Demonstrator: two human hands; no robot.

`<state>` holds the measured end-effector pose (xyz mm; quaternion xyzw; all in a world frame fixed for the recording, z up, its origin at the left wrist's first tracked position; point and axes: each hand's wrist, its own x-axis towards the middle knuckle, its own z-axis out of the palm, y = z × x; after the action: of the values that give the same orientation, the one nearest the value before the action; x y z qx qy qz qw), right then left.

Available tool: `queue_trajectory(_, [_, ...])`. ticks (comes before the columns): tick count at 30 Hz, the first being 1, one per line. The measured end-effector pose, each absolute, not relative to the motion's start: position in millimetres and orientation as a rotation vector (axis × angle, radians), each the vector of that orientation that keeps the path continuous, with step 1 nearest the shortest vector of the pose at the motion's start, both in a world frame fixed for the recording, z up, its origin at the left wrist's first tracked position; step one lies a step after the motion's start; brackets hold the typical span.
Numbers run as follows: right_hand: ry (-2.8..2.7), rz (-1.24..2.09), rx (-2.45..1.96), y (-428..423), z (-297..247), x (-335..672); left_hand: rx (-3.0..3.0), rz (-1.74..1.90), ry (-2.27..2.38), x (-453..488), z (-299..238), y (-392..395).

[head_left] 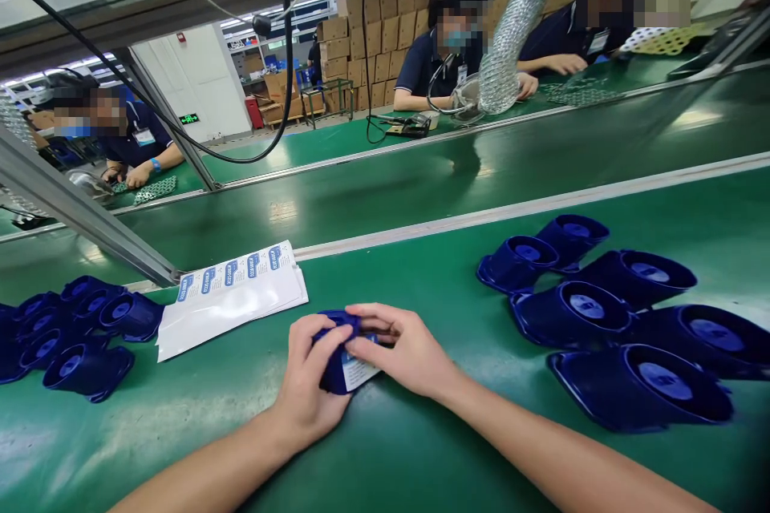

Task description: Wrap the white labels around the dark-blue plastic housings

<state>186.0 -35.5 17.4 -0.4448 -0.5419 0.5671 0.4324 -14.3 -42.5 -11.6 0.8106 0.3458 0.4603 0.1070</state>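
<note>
A dark blue plastic speaker housing (334, 373) sits on the green bench in front of me, held between both hands. My left hand (308, 385) wraps round its left side, fingers curled over the top. My right hand (402, 349) pinches a white and blue label (356, 371) against the housing's side. A sheet of blue and white labels (232, 296) lies just behind my left hand.
Several blue housings (607, 321) lie in a group at the right, more blue housings (66, 337) at the left. A metal frame strut (84, 216) slants at the left. Behind runs a green conveyor belt (421, 176); other people work across it.
</note>
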Motion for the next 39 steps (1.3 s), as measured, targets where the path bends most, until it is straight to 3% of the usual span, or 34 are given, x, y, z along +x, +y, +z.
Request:
queue_trajectory(5, [-1.418, 1.39, -1.184, -35.1, 5.6, 176.1, 1.785, 1.348, 1.342, -7.8, -17.5, -32.2])
queue_trajectory(9, [-1.68, 1.074, -1.366, -30.8, 0.5, 180.5, 1.868, 1.16, 1.331, -11.0, -15.9, -43.5])
queue_trajectory(14, [-1.827, 0.93, -1.218, -17.7, -8.9, 204.9, 1.859, 1.079, 1.296, -34.4, -9.5, -38.7])
queue_trajectory(19, [-1.958, 1.005, -1.139, -17.7, -8.7, 208.1, 1.877, 0.811, 1.086, -50.1, -4.1, -10.5])
queue_trajectory(39, [-1.821, 0.99, -1.105, -25.2, -6.2, 199.9, 2.167, 0.883, 1.035, -42.2, 13.1, -21.8])
